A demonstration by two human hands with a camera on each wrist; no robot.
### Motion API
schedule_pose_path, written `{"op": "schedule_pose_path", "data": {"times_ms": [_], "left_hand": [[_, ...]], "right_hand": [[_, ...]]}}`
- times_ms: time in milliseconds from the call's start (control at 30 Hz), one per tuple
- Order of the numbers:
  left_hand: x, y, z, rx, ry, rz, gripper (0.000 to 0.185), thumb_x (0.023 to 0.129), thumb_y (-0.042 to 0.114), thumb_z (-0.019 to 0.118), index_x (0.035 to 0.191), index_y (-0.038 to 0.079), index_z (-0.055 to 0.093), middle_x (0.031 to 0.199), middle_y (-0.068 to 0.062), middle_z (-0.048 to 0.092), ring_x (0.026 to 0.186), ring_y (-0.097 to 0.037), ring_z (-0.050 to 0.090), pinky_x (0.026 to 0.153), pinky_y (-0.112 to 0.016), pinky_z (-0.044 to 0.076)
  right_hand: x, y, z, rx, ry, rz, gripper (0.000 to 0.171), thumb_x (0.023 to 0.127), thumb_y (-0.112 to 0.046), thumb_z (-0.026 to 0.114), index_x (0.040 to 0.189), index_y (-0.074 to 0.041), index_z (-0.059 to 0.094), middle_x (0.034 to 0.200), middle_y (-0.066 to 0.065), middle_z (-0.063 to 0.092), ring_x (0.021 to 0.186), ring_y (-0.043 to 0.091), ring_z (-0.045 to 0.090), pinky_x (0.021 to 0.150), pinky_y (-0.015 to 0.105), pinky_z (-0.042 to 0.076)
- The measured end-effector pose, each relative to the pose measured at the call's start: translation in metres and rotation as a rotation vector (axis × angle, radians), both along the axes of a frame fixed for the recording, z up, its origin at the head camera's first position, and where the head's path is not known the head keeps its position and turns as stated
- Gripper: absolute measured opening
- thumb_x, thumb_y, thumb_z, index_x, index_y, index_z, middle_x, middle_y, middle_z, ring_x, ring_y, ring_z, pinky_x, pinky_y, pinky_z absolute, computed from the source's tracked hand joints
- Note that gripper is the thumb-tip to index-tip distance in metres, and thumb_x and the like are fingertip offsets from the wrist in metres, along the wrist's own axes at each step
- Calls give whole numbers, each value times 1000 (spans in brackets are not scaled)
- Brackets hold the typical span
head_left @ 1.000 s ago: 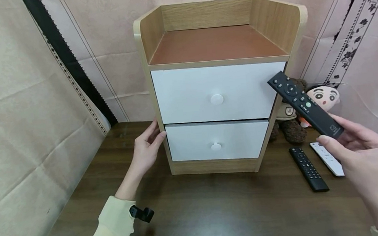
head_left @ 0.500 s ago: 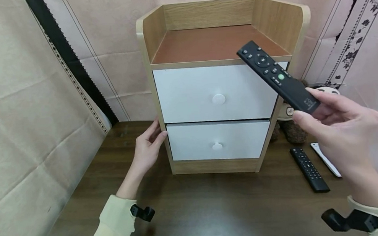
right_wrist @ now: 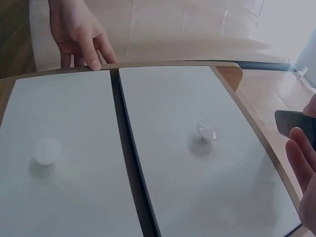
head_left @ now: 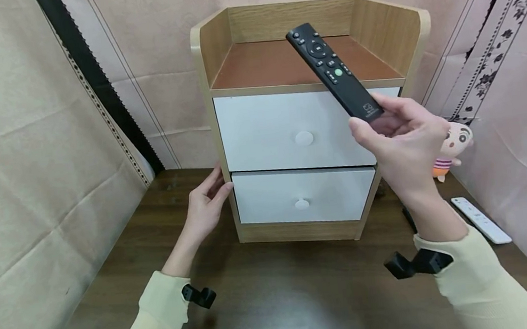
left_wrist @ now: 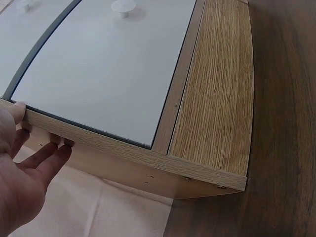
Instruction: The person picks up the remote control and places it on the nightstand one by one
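Note:
My right hand (head_left: 369, 116) grips the lower end of a black remote (head_left: 328, 69), buttons facing up. The remote slants up and left over the front edge of a wooden bedside cabinet (head_left: 214, 46) whose brown top is bare. Both white drawers, upper (head_left: 260, 132) and lower (head_left: 267, 199), are closed. My left hand (head_left: 205, 203) rests with relaxed fingers against the cabinet's left side at the level of the gap between the drawers. The left wrist view shows the left hand (left_wrist: 24, 168) at the cabinet's edge (left_wrist: 217, 108). In the right wrist view the remote (right_wrist: 296, 126) shows above my fingers (right_wrist: 301, 163).
The cabinet stands on a dark wooden table (head_left: 281, 291). A white remote (head_left: 481, 219) lies at the right, and a small doll (head_left: 454, 147) stands behind it. Another black remote (head_left: 408, 219) is mostly hidden by my right forearm. Cloth backdrops close in left, back and right.
My right hand has carried the black remote up and to the left, from beside the upper drawer's right end to above the cabinet's top. The left hand has stayed put.

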State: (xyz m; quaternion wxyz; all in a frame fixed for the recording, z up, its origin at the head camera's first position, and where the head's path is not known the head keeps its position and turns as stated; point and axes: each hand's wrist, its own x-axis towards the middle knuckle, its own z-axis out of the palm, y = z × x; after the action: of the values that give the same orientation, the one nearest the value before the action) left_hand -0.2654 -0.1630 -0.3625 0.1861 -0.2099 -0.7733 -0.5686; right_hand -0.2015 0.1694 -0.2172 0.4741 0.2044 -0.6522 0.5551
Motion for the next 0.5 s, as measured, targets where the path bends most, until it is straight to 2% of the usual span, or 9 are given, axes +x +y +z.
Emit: {"op": "schedule_pose_path", "data": {"times_ms": [167, 267, 333, 500], "left_hand": [[1, 0, 1, 19, -17, 3, 55, 104, 13, 62, 156, 8, 43, 150, -14, 53, 132, -28, 56, 102, -35, 50], [2, 1, 1, 28, -28, 7, 56, 104, 14, 63, 155, 9, 44, 150, -12, 53, 132, -27, 56, 102, -36, 51], [2, 1, 2, 23, -31, 11, 56, 104, 14, 63, 155, 8, 44, 151, -12, 52, 132, -28, 56, 102, -37, 51], [2, 0, 3, 18, -35, 16, 55, 104, 14, 64, 155, 8, 44, 152, -12, 51, 132, -28, 56, 101, -37, 51]], "right_hand": [[-15, -14, 12, 50, 24, -44, 34, 76, -5, 87, 109, -1, 79, 87, 8, 77, 65, 7, 69, 64, 15, 55], [-21, -20, 21, 79, 6, -81, 34, 76, -10, 88, 108, -2, 79, 89, 11, 77, 65, 3, 68, 65, 13, 54], [-25, -24, 28, 131, 30, -105, 34, 77, -12, 88, 107, 0, 78, 90, 13, 77, 65, 1, 68, 64, 13, 54], [-34, -42, 54, 212, 10, -172, 31, 79, -18, 86, 103, 0, 78, 87, 12, 77, 63, -5, 65, 61, 10, 52]]}}
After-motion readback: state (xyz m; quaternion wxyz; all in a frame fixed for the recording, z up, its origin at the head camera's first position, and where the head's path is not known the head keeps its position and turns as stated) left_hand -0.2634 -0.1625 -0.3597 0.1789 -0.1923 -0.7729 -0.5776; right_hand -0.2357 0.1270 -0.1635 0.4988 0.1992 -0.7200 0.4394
